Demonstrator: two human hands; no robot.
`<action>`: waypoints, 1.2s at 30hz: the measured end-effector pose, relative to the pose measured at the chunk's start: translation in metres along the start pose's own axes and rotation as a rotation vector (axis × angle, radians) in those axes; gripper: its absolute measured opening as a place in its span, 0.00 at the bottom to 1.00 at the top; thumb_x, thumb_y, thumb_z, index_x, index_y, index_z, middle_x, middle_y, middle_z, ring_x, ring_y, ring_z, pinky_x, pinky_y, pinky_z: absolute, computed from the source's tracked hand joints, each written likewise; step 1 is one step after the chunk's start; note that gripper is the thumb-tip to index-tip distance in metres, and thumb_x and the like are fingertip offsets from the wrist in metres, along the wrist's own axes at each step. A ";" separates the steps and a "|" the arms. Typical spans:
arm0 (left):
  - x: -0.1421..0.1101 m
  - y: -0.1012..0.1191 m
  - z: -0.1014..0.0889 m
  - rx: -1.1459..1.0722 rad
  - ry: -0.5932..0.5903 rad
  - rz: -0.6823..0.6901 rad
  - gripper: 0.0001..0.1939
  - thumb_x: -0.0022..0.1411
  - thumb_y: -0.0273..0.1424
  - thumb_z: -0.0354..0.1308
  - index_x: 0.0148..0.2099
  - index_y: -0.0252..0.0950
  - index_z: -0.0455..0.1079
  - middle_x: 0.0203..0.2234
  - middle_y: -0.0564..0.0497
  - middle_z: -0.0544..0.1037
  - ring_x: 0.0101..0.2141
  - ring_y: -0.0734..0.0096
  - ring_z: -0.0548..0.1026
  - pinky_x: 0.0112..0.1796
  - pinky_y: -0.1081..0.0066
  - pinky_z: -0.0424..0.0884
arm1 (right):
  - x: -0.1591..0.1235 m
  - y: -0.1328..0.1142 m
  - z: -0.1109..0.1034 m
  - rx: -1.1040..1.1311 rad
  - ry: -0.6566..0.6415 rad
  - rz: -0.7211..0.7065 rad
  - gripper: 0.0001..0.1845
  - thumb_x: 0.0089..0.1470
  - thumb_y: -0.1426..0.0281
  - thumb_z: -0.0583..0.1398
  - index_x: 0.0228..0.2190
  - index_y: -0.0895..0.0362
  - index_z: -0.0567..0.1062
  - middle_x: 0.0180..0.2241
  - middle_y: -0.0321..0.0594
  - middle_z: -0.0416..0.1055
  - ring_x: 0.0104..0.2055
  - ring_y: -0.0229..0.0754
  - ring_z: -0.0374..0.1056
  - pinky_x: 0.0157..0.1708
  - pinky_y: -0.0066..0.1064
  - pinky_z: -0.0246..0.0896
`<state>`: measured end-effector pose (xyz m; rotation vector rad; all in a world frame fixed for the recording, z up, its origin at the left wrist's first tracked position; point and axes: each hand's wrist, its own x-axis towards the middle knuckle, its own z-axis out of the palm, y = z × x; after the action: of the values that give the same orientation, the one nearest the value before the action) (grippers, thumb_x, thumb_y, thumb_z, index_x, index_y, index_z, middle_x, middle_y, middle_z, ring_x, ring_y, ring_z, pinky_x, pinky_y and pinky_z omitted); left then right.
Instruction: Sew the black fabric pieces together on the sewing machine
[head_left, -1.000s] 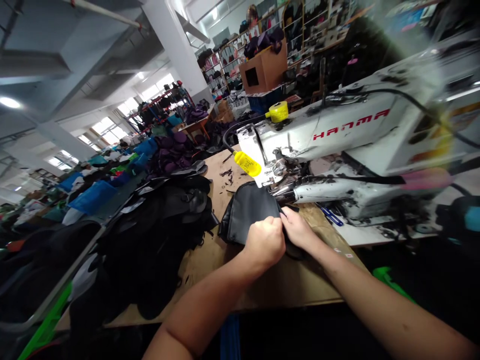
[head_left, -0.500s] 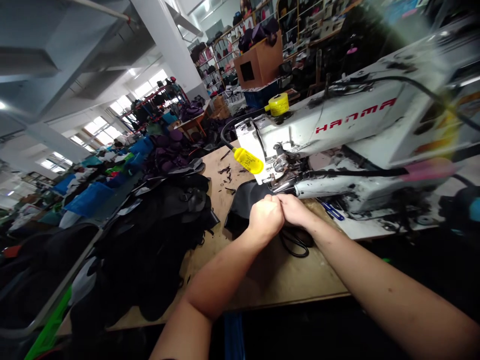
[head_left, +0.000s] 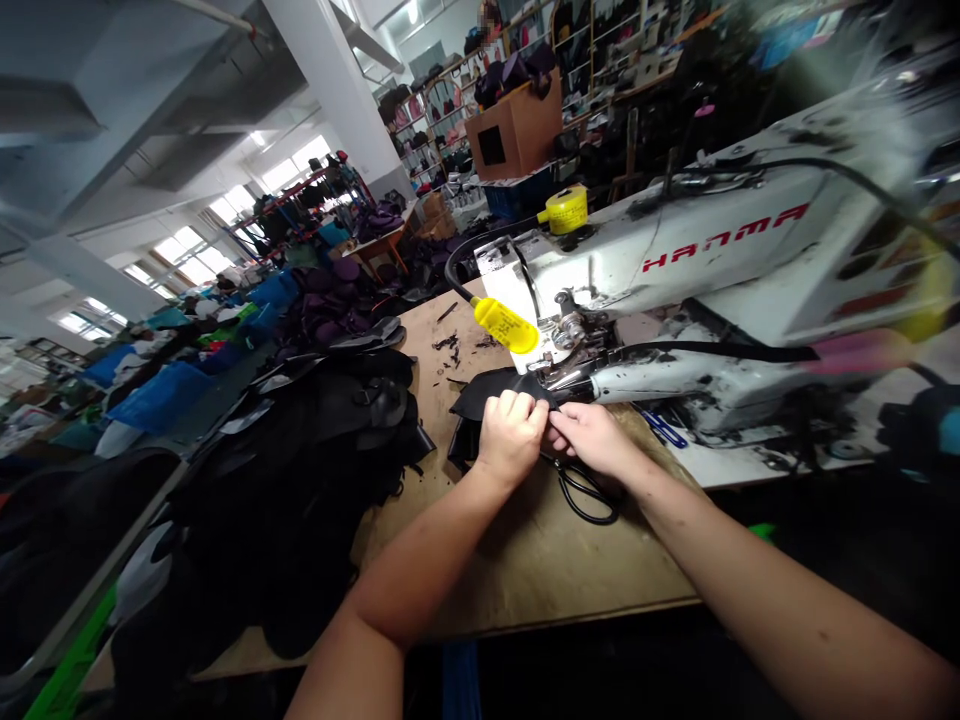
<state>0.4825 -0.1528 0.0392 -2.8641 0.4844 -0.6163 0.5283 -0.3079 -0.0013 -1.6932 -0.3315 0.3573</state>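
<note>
My left hand (head_left: 512, 435) and my right hand (head_left: 589, 440) both pinch a black fabric piece (head_left: 487, 395) at the front of the sewing machine's needle area (head_left: 570, 335). The fingertips of the two hands nearly meet on its upper edge. Most of the piece lies folded under and behind my left hand. Black-handled scissors (head_left: 585, 495) lie on the wooden tabletop (head_left: 540, 570), just below my right hand. A white HANMA industrial sewing machine (head_left: 720, 245) fills the right side.
A large heap of black fabric pieces (head_left: 300, 470) sits left of my hands. Dark scraps (head_left: 448, 345) lie behind them. A yellow bottle (head_left: 506, 325) hangs at the machine head. Blue bins (head_left: 161, 397), shelves and a cardboard box (head_left: 514, 130) stand beyond.
My hands have parted slightly, and the black piece now shows a flatter upper edge between them. The scissors show more fully below my right hand. The view has shifted a little.
</note>
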 end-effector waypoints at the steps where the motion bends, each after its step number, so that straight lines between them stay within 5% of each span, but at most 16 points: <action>1: 0.002 -0.003 0.001 -0.011 -0.008 0.040 0.15 0.75 0.34 0.45 0.48 0.38 0.73 0.38 0.44 0.74 0.40 0.61 0.68 0.38 0.64 0.60 | 0.000 0.000 0.000 -0.011 0.007 -0.010 0.18 0.58 0.57 0.57 0.23 0.55 0.71 0.23 0.40 0.75 0.25 0.40 0.70 0.24 0.29 0.65; 6: 0.011 -0.014 0.009 -0.036 -0.012 0.210 0.18 0.75 0.32 0.42 0.45 0.35 0.74 0.35 0.45 0.74 0.39 0.63 0.68 0.39 0.65 0.60 | 0.003 -0.005 0.002 -0.079 0.040 -0.025 0.16 0.58 0.61 0.56 0.21 0.54 0.68 0.23 0.40 0.74 0.24 0.41 0.70 0.24 0.29 0.64; 12: 0.018 -0.019 0.024 -0.013 0.006 0.158 0.18 0.75 0.31 0.42 0.48 0.35 0.74 0.34 0.45 0.75 0.38 0.63 0.69 0.38 0.64 0.59 | 0.009 -0.008 -0.002 -0.207 -0.039 -0.065 0.16 0.59 0.63 0.53 0.22 0.54 0.69 0.22 0.39 0.74 0.24 0.41 0.68 0.27 0.30 0.62; 18: 0.003 -0.025 0.016 -0.080 0.107 0.073 0.15 0.71 0.33 0.48 0.49 0.36 0.75 0.42 0.42 0.77 0.43 0.60 0.71 0.44 0.60 0.62 | -0.026 0.041 -0.013 -0.792 -0.112 -0.147 0.08 0.57 0.71 0.56 0.34 0.58 0.76 0.33 0.47 0.77 0.37 0.50 0.72 0.39 0.37 0.63; 22: 0.005 -0.039 0.006 -0.014 0.085 -0.007 0.19 0.69 0.33 0.51 0.58 0.36 0.71 0.55 0.37 0.73 0.55 0.52 0.68 0.52 0.54 0.62 | -0.053 0.067 -0.012 -0.983 -0.152 -0.150 0.17 0.51 0.80 0.58 0.43 0.61 0.76 0.46 0.55 0.74 0.51 0.55 0.69 0.52 0.40 0.61; 24: 0.009 -0.051 0.006 0.041 0.012 -0.055 0.19 0.69 0.31 0.51 0.59 0.34 0.70 0.53 0.35 0.74 0.54 0.50 0.69 0.52 0.53 0.62 | -0.058 0.067 -0.011 -1.010 -0.188 -0.120 0.20 0.49 0.83 0.56 0.44 0.62 0.75 0.47 0.55 0.73 0.52 0.54 0.69 0.52 0.39 0.61; 30: 0.005 -0.087 -0.001 0.221 -0.200 -0.132 0.18 0.71 0.24 0.41 0.46 0.33 0.74 0.36 0.40 0.77 0.41 0.55 0.73 0.42 0.58 0.61 | -0.055 0.052 -0.013 -0.786 -0.264 0.119 0.30 0.45 0.77 0.59 0.53 0.60 0.71 0.42 0.50 0.76 0.42 0.51 0.74 0.40 0.35 0.64; 36: -0.017 -0.090 -0.022 0.261 -0.221 -0.124 0.15 0.69 0.22 0.44 0.41 0.33 0.74 0.34 0.40 0.76 0.40 0.55 0.73 0.41 0.59 0.60 | -0.039 0.030 -0.001 -0.293 -0.050 0.057 0.23 0.54 0.55 0.60 0.47 0.54 0.73 0.28 0.36 0.72 0.31 0.45 0.70 0.31 0.35 0.66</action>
<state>0.4834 -0.0655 0.0734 -2.6813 0.1777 -0.3438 0.4937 -0.3289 -0.0290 -1.9862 -0.3880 0.4088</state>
